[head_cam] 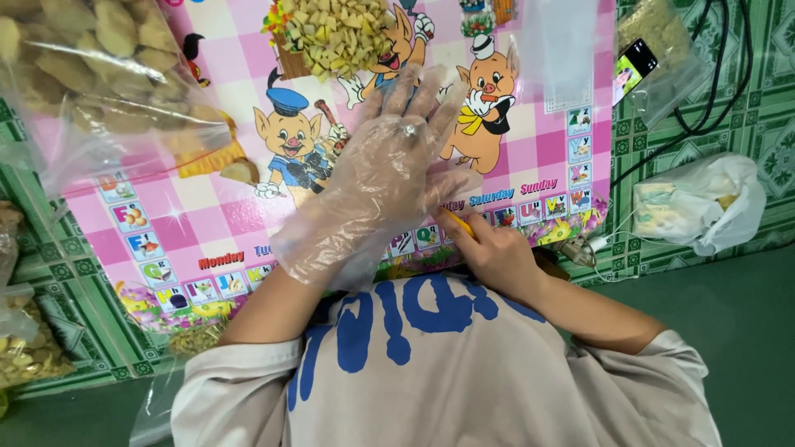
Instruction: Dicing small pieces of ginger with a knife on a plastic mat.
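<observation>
Gripping a thin yellow tool, bare right hand; spreading flat and open over the pink checked cartoon mat, left hand in a loose clear plastic glove. Holding pale chunks, clear bag lying upper left; heaping at top, chopped yellow pieces.

- The left hand lies flat, its fingers spread and stretched forward (a loose clear plastic glove covers it to the wrist).
- The right hand is bare, curled closed just beside the left wrist, forearm bent in.
</observation>
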